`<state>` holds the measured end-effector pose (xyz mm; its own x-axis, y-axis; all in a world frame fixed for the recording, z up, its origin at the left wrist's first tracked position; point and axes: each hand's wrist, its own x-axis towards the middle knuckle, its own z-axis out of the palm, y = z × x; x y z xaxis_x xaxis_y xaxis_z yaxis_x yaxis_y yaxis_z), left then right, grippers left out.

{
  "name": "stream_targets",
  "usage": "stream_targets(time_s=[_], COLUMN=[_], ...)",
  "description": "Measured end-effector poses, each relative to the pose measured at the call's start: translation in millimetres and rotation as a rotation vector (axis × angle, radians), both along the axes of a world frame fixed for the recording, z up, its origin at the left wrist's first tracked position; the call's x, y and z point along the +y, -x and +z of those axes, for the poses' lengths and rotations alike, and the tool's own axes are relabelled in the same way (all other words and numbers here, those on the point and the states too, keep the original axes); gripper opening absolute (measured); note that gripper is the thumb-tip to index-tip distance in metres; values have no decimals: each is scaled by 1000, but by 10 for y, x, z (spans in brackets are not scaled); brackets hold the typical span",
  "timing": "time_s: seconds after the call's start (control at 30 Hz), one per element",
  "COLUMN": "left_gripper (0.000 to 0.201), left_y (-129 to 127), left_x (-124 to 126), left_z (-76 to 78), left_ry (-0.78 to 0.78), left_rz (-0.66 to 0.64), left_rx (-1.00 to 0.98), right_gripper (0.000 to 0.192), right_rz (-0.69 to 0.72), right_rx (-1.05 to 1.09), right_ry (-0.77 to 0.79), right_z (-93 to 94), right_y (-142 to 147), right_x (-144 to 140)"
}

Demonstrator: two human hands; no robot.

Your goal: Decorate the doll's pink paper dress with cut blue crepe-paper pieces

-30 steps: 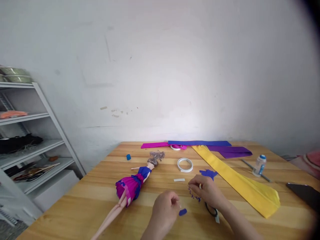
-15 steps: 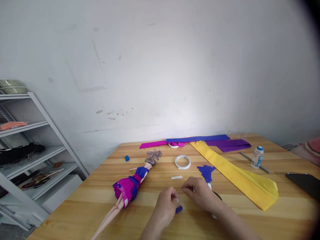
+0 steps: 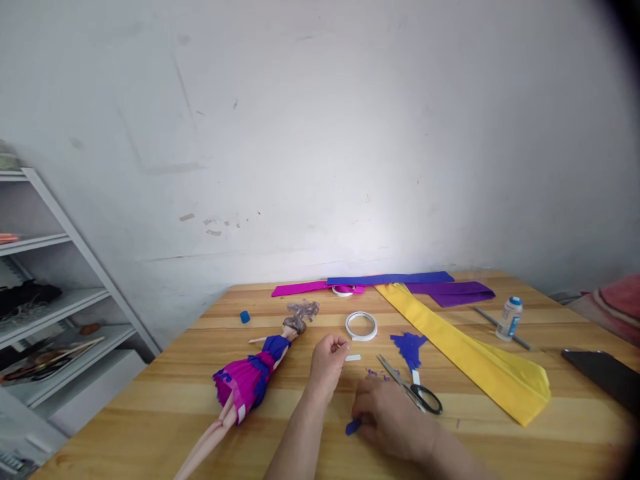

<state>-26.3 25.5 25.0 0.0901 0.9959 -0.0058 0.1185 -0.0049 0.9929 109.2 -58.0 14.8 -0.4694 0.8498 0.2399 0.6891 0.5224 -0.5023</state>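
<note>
My left hand (image 3: 327,365) is pinched closed beside a short white strip (image 3: 353,358), just below the white tape roll (image 3: 361,326). Anything between its fingertips is too small to make out. Low over the table, my right hand (image 3: 387,415) is slightly blurred, its curled fingers on a small dark-blue paper piece (image 3: 353,427). Scissors (image 3: 400,380) with black handles lie beyond it, near blue scraps and a fringed blue paper piece (image 3: 410,348) with a white tab. To the left, a doll (image 3: 255,373) in a pink and blue dress lies on the table.
At the back are blue (image 3: 390,279), magenta (image 3: 300,289) and purple (image 3: 465,292) strips. A yellow strip (image 3: 465,353) runs forward. On the right stand a bottle (image 3: 509,320), a grey rod (image 3: 523,343) and a black tablet-like object (image 3: 605,377). A blue cap (image 3: 245,317) sits left.
My left hand has moved forward to the white strip. My right hand has come down and back to the small blue piece, uncovering the scissors and blue scraps. The view has shifted slightly.
</note>
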Motion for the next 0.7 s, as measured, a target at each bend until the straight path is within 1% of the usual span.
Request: stream_targets(time_s=[0.1,0.2,0.3,0.37,0.4,0.47,0.57,0.63,0.7], left_gripper=[7,5,4,3,3,8,23,31,28], left_y=[21,23,15,10,6,-12,-72,-127,-177], left_x=[45,50,31,11,-5,-55,-158,-214,-246], left_z=[-154,-208,-204,-203,-205,-208,-191,-162,-132], left_ry=[-7,-1,30,65,99,185,351,494,551], left_rz=[16,36,52,57,52,6,-150,-250,-274], left_rx=[9,12,8,-7,-20,-44,-142,-370,-520], right_gripper=[15,18,20,23,23,20,18,19,20], right_rz=[72,101,108,95,66,-28,-180,-238,-263], right_rx=[-167,-241,-165,-78,-40,13,63,44,-9], right_ry=[-97,-147,-134,-110,-112,-163,-233,-273,-308], right_z=[9,-31,-119,-175,-193,-198,-143,-96,-66], right_y=[98,183,183,103,44,-96,-278,-341,-358], right_x=[-22,-5,37,93,128,194,248,263,278])
